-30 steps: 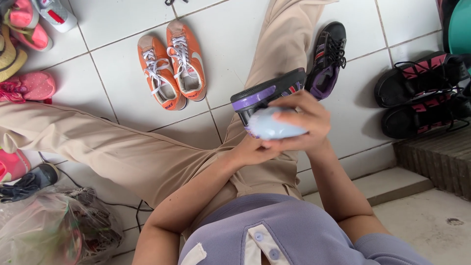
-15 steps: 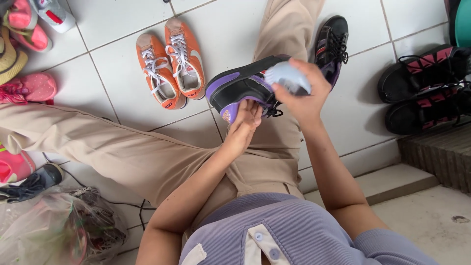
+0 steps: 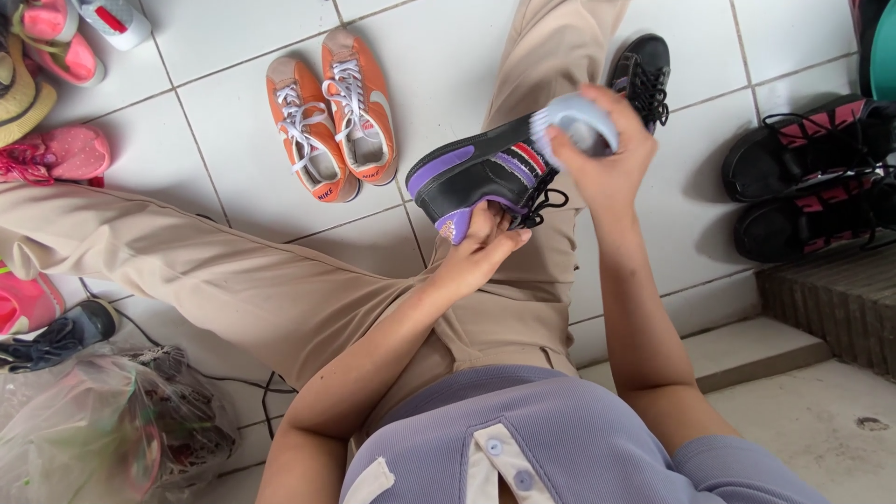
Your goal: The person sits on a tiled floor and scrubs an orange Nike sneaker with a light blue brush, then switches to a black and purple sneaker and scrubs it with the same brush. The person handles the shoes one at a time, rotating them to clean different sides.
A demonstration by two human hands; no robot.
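A black sneaker with purple trim (image 3: pixel 471 173) is held above my lap, its side turned up and toe pointing left. My left hand (image 3: pixel 481 247) grips it from underneath near the sole. My right hand (image 3: pixel 607 159) is closed around a pale blue brush (image 3: pixel 574 121), whose bristles press against the shoe's heel end. The matching black sneaker (image 3: pixel 642 70) lies on the tiles just past my right knee.
A pair of orange sneakers (image 3: pixel 331 117) lies on the white tiles ahead. Pink shoes (image 3: pixel 56 154) sit at the left, black and pink sandals (image 3: pixel 812 177) at the right beside a grey step (image 3: pixel 840 299). A clear plastic bag (image 3: pixel 84 420) lies at the lower left.
The shoe has turned from sole-on to side-up and moved away from my body. My right hand carried the brush up to its heel end, while my left hand stayed underneath.
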